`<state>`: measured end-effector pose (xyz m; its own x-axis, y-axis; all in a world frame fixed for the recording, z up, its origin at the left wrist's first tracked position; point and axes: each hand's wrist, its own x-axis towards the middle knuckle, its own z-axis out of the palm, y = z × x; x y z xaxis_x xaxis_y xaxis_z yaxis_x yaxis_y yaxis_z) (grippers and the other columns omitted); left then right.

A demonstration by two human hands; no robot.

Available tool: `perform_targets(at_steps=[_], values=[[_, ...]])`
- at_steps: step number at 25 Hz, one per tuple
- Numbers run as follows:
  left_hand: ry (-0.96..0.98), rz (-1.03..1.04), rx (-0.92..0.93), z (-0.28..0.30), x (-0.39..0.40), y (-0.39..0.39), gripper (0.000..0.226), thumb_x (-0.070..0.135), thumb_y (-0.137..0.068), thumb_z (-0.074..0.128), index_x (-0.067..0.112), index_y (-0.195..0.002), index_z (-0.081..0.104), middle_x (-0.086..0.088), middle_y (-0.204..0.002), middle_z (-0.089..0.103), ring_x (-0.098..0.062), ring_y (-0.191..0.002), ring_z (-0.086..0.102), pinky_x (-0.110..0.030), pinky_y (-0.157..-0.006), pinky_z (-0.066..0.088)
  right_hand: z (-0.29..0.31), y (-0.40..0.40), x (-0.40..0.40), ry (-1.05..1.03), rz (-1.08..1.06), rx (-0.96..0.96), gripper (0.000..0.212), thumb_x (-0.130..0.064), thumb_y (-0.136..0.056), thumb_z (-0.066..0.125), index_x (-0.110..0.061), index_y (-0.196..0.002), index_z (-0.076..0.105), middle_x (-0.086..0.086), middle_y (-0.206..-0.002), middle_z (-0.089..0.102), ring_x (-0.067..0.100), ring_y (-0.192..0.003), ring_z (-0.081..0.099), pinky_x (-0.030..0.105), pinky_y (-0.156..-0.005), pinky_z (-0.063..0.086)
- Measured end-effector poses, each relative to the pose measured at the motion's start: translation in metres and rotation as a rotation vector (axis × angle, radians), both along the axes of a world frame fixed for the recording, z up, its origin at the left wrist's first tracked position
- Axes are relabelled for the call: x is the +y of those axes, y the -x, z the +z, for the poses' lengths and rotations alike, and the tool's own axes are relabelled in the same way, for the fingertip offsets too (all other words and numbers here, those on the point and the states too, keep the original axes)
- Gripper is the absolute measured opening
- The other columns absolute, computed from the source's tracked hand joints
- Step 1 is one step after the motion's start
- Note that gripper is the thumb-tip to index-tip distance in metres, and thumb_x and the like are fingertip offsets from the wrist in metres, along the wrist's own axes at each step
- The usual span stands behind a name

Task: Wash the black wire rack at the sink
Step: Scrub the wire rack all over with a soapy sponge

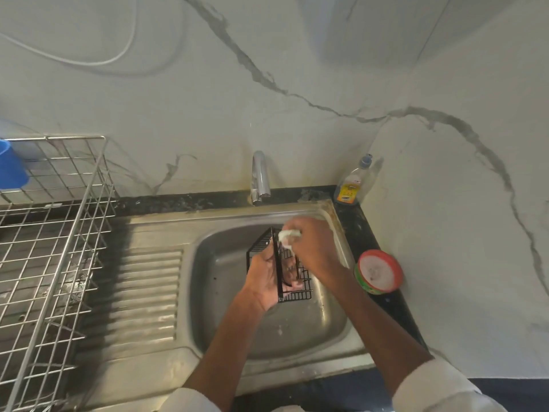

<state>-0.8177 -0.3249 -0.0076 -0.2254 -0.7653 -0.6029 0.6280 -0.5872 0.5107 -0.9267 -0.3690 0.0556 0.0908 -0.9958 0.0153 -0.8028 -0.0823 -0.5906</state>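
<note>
Left hand (267, 281) grips the black wire rack (279, 263) tilted over the sink (208, 292); right hand (312, 248) pinches a soapy white scrubber (288, 237) against its top edge.

Over the steel sink (208, 307), the left hand (267, 281) grips the black wire rack (297, 289) upright. The right hand (312, 245), just beyond it, presses a white sudsy scrubber (287, 237) on the rack's top edge. A red-rimmed soap tub (379, 272) sits on the worktop (365, 233) right of that hand.
</note>
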Motion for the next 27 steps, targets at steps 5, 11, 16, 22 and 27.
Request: perform_targets(at_steps=[5, 11, 16, 22, 27], values=[[-0.013, 0.025, 0.006, -0.004, -0.002, -0.004, 0.049, 0.040, -0.112, 0.038, 0.011, -0.094, 0.073, -0.010, -0.076, 0.068, -0.025, -0.058, 0.064, -0.033, -0.058, 0.055, -0.002, -0.010, 0.015, -0.010, 0.091, -0.020, 0.025, -0.010, -0.085, 0.077, -0.026, -0.104, 0.081, -0.011, -0.104, 0.076, 0.003, -0.094, 0.069, 0.013, -0.087, 0.049], [0.002, 0.048, 0.002, -0.011, -0.008, -0.006, 0.048, 0.038, -0.113, 0.035, 0.009, -0.103, 0.072, -0.010, -0.085, 0.071, -0.024, -0.066, 0.069, -0.033, -0.061, 0.053, 0.000, -0.024, 0.012, 0.021, 0.008, -0.162, 0.023, -0.012, -0.084, 0.078, -0.027, -0.100, 0.080, -0.014, -0.097, 0.077, -0.005, -0.086, 0.067, 0.010, -0.083, 0.050], [0.025, 0.034, 0.100, -0.010, -0.007, -0.009, 0.068, 0.066, -0.108, 0.036, 0.014, -0.117, 0.078, -0.020, -0.121, 0.068, -0.035, -0.101, 0.066, -0.040, -0.075, 0.053, -0.001, -0.010, -0.012, 0.087, -0.132, -0.112, 0.021, -0.013, -0.091, 0.072, -0.021, -0.110, 0.077, -0.007, -0.109, 0.075, 0.003, -0.094, 0.067, 0.005, -0.080, 0.043], [-0.021, 0.070, 0.077, -0.009, -0.011, -0.011, 0.080, 0.087, -0.096, 0.029, 0.032, -0.142, 0.066, -0.012, -0.133, 0.074, -0.034, -0.116, 0.072, -0.058, -0.102, 0.054, -0.006, 0.021, 0.054, -0.028, 0.104, -0.019, 0.026, -0.009, -0.086, 0.078, -0.023, -0.107, 0.079, -0.008, -0.104, 0.074, 0.004, -0.085, 0.064, 0.015, -0.078, 0.052], [-0.028, 0.022, 0.049, -0.003, -0.008, 0.003, 0.092, 0.087, -0.096, 0.029, 0.017, -0.138, 0.070, -0.020, -0.136, 0.071, -0.039, -0.124, 0.069, -0.063, -0.111, 0.048, 0.004, 0.003, 0.007, 0.077, -0.157, -0.138, 0.022, -0.015, -0.090, 0.074, -0.023, -0.110, 0.078, -0.005, -0.108, 0.076, 0.007, -0.095, 0.069, 0.027, -0.088, 0.057]])
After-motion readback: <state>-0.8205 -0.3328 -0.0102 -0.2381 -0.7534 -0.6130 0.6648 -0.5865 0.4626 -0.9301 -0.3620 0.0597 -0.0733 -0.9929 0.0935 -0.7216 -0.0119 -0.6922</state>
